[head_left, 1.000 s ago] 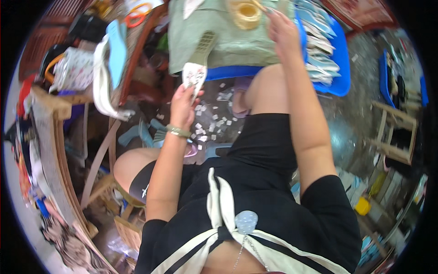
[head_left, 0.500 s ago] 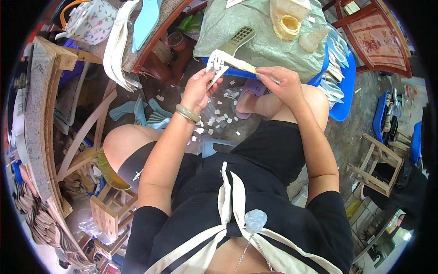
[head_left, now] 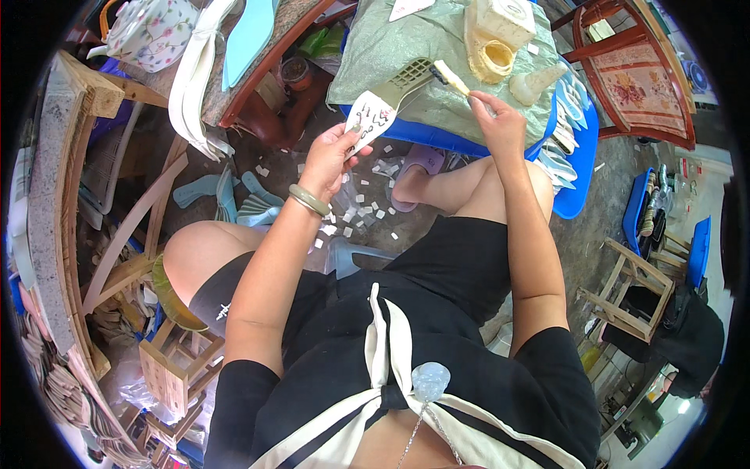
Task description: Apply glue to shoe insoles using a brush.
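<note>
My left hand (head_left: 330, 159) pinches the near end of a shoe sole piece (head_left: 370, 117). Its near part is white with dark handwriting; the far part is olive green with a grid pattern. In my right hand (head_left: 500, 123) is a small brush (head_left: 453, 79), gripped by its pale, yellowish handle, its dark bristles close to the grid end. Whether the bristles touch the sole I cannot tell. Just beyond the brush stands a cut-open plastic container (head_left: 500, 27), its mouth crusted yellow. Beside it lies a pale cone-shaped bottle (head_left: 537, 84).
A green plastic sheet (head_left: 375, 39) covers the work surface ahead. At its right a blue tub (head_left: 580, 199) holds pale soles. White and light-blue strips (head_left: 193, 94) hang over a table edge at left. White scraps (head_left: 359, 211) litter the floor; a wooden chair (head_left: 625, 78) stands far right.
The brush has lifted off the sole's middle and moved right and away, toward the grid end. The sole has turned, showing more of its handwritten face.
</note>
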Tool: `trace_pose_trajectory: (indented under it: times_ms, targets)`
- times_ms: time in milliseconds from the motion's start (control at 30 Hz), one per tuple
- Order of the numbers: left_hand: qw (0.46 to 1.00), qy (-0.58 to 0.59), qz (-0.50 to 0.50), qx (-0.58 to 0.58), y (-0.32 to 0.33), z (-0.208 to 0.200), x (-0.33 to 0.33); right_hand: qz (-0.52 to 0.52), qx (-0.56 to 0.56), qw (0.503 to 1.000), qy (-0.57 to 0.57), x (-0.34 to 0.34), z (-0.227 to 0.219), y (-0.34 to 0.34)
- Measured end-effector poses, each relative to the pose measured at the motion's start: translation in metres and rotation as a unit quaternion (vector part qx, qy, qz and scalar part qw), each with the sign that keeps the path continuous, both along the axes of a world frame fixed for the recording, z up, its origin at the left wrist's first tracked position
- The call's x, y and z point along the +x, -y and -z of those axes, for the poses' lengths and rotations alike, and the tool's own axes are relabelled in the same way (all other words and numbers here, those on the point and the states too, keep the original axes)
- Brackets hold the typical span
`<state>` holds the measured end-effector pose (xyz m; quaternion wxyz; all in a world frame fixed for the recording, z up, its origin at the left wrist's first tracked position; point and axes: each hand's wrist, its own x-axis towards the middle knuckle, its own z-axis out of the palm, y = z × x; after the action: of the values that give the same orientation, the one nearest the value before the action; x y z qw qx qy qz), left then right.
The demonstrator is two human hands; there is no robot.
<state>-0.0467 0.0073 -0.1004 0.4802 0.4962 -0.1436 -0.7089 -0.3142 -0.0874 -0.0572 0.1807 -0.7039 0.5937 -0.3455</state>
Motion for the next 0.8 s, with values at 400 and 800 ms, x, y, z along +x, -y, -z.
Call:
trace_pose_trajectory:
  times_ms: [400,800]
  targets:
    - [0.923,0.347,0.028,-0.162,0.0,-0.018,-0.014,-0.075,0.074,0.992,-0.063,0.025,-0.026,0.021]
    - [0.748,0.63,0.067,-0.197,-0.017,-0.012,-0.027,-0.192,0.033,0.981,0.022,0.035,-0.054,-0.029]
